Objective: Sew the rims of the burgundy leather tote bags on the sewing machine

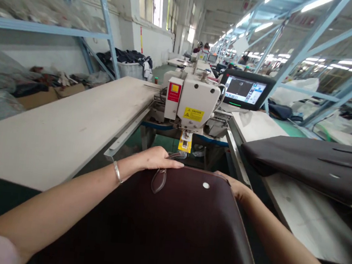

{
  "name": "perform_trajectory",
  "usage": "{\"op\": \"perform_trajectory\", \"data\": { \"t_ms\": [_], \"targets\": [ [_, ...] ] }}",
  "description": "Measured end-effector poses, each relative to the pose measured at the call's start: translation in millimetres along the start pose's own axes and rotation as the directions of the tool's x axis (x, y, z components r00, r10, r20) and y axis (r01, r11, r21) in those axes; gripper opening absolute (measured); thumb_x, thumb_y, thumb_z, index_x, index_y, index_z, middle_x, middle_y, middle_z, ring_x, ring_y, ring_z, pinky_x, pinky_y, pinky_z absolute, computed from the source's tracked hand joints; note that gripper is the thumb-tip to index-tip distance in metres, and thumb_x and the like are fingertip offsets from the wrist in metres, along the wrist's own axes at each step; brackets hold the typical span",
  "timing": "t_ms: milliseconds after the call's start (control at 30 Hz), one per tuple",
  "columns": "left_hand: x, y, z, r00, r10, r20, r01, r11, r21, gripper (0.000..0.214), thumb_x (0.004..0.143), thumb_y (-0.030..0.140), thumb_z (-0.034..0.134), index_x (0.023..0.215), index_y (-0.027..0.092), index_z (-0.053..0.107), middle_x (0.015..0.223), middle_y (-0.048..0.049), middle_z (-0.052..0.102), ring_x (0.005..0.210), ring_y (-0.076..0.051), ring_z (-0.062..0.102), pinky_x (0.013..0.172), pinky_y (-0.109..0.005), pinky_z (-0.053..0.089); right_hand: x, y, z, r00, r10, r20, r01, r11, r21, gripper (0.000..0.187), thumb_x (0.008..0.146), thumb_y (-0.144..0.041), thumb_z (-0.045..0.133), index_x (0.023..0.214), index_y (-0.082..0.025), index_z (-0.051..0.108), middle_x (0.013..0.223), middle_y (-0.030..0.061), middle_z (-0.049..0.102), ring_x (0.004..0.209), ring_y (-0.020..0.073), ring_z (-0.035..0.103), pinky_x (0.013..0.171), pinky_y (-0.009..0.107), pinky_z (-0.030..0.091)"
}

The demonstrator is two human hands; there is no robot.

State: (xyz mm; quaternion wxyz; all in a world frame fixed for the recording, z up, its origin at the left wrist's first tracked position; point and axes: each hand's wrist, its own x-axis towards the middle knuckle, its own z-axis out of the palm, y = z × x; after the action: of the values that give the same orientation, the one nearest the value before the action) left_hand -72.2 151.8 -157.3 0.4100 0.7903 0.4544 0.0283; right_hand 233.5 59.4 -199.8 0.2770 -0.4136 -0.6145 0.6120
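A large dark brown leather bag fills the lower middle, its upper edge close to the sewing machine. My left hand grips that edge, thumb on the near face and the other fingers hidden behind, beside a handle's stitched teardrop tab. At the bag's right upper corner is my right hand, closed round the edge with most fingers out of sight. A white round spot shows on the leather between the hands. The machine's needle area, with a yellow plate, sits just beyond the edge.
A pale tabletop extends left of the machine. On the right, more dark brown leather pieces lie on another tabletop. A lit control screen stands beside the machine head. Metal rails flank the gap in front of it.
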Motion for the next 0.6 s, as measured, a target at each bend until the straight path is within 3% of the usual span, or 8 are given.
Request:
{"op": "perform_trajectory", "data": {
  "t_ms": [100, 200, 333, 433, 500, 600],
  "targets": [
    [-1, -4, -22.5, 0.995, -0.03, -0.099, 0.035, 0.998, 0.059, 0.078, 0.061, 0.096, 0.053, 0.054, 0.018, 0.052, 0.055, -0.0014, 0.047, 0.052, -0.014, 0.041, 0.049, -0.029, 0.023, 25, -5, -18, 0.986, 0.002, -0.167, 0.016, 0.994, 0.106, 0.038, 0.07, -0.048, 0.087, 0.076, -0.017, 0.066, 0.069, -0.0027, 0.064, 0.058, 0.01, 0.053, 0.057, 0.022, 0.045],
    [13, -9, -33.3, 0.99, -0.046, -0.135, 0.06, 0.993, 0.102, 0.078, 0.062, 0.097, 0.051, 0.053, 0.019, 0.048, 0.054, -0.001, 0.046, 0.052, -0.014, 0.041, 0.049, -0.029, 0.022, 49, -10, -24, 0.944, 0.022, -0.328, 0.097, 0.935, 0.341, 0.034, 0.066, -0.038, 0.088, 0.073, -0.018, 0.062, 0.068, -0.003, 0.064, 0.057, 0.0097, 0.052, 0.056, 0.022, 0.042],
    [43, -27, -35.1, 0.988, -0.093, -0.122, 0.112, 0.98, 0.165, 0.079, 0.06, 0.098, 0.05, 0.053, 0.02, 0.049, 0.054, -0.0022, 0.05, 0.052, -0.016, 0.047, 0.05, -0.029, 0.025, 68, -2, -27, 0.939, 0.087, -0.334, 0.104, 0.851, 0.515, 0.028, 0.066, -0.044, 0.078, 0.073, -0.02, 0.064, 0.063, -0.0016, 0.063, 0.057, 0.0143, 0.055, 0.058, 0.027, 0.044],
    [61, -43, -36.4, 0.988, -0.129, -0.08, 0.141, 0.974, 0.175, 0.078, 0.06, 0.096, 0.052, 0.056, 0.019, 0.058, 0.057, -0.0034, 0.056, 0.055, -0.018, 0.052, 0.051, -0.029, 0.028, 71, 7, -33, 0.949, 0.197, -0.245, -0.081, 0.907, 0.413, 0.039, 0.07, -0.055, 0.078, 0.076, -0.017, 0.069, 0.068, 0.0005, 0.067, 0.064, 0.015, 0.058, 0.064, 0.028, 0.045],
    [69, -50, -40.5, 0.99, -0.125, -0.071, 0.136, 0.974, 0.183, 0.077, 0.06, 0.096, 0.052, 0.057, 0.019, 0.059, 0.058, -0.0034, 0.057, 0.056, -0.018, 0.051, 0.051, -0.028, 0.028, 73, 9, -38, 0.955, 0.238, -0.179, -0.186, 0.946, 0.263, 0.038, 0.068, -0.05, 0.085, 0.075, -0.016, 0.07, 0.072, -0.0001, 0.068, 0.068, 0.0131, 0.058, 0.07, 0.027, 0.044],
    [83, -52, -51.2, 0.992, -0.104, -0.073, 0.116, 0.974, 0.196, 0.075, 0.06, 0.094, 0.053, 0.057, 0.019, 0.06, 0.058, -0.0029, 0.055, 0.056, -0.017, 0.049, 0.052, -0.028, 0.028, 82, 4, -49, 0.966, 0.196, -0.169, -0.166, 0.97, 0.179, 0.033, 0.067, -0.041, 0.09, 0.077, -0.016, 0.07, 0.076, -0.0014, 0.068, 0.072, 0.0123, 0.057, 0.075, 0.027, 0.043]
  ]
}}
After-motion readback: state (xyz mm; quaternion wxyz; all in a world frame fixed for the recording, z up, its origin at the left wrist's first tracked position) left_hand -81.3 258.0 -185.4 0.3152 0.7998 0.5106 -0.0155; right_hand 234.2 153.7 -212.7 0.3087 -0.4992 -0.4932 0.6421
